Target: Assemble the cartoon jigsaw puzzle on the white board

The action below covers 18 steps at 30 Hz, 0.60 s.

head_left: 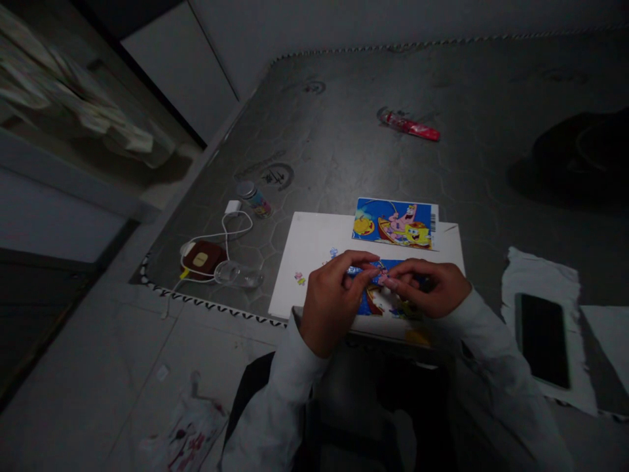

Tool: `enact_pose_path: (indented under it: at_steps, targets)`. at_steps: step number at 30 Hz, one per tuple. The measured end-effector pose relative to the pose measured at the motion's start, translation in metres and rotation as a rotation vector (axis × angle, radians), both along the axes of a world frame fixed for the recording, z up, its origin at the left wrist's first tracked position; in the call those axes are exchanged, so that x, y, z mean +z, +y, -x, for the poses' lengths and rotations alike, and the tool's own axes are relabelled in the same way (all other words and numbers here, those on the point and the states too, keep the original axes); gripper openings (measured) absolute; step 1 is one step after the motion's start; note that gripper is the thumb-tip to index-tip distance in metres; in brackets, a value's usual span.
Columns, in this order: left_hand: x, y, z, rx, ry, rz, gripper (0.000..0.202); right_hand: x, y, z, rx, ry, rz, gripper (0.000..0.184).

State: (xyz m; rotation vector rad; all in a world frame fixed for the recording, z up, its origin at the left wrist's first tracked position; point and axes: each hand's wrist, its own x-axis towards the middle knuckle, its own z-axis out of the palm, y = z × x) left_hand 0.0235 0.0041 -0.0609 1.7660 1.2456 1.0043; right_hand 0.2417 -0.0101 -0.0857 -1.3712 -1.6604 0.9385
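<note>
A white board (314,246) lies on a grey mattress in front of me. On it sits a partly assembled cartoon jigsaw (376,303), mostly covered by my hands. My left hand (331,298) pinches a small puzzle piece (361,270) over the jigsaw's upper edge. My right hand (427,285) is closed too, its fingertips meeting the left hand's at the same piece. A printed reference picture (394,223) with the same cartoon lies at the board's far edge. Two loose pieces (299,278) rest on the board at the left.
Left of the board lie a white charger with cable (230,219), a dark red power bank (201,259), a small jar (254,196) and a clear bottle (238,275). A red wrapper (410,125) lies farther back. A black phone (543,337) rests on white cloth at the right.
</note>
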Motion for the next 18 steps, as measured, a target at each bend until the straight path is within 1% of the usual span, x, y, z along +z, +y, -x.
enact_pose_path:
  at_steps: [2,7,9,11,14,18]
  targets:
    - [0.000,0.000,0.000,-0.010,0.015,-0.038,0.010,-0.002,0.002,-0.003,0.036,-0.017,0.002,0.037]
    - [-0.002,0.001,0.000,-0.079,-0.013,-0.144,0.015,-0.010,0.005,-0.008,0.098,-0.071,-0.016,0.039]
    - [-0.003,0.002,0.000,-0.114,-0.005,-0.150,0.015,-0.015,0.005,-0.008,0.084,-0.077,-0.033,0.041]
    - [-0.003,0.003,0.000,-0.144,0.022,-0.150,0.023,-0.016,0.004,-0.007,0.048,-0.060,-0.047,0.043]
    - [-0.003,0.003,0.001,-0.167,0.053,-0.162,0.032,-0.011,0.000,-0.006,0.056,-0.055,0.005,0.040]
    - [-0.002,0.003,0.000,-0.160,0.034,-0.164,0.032,0.002,-0.002,-0.007,0.076,-0.084,0.031,0.035]
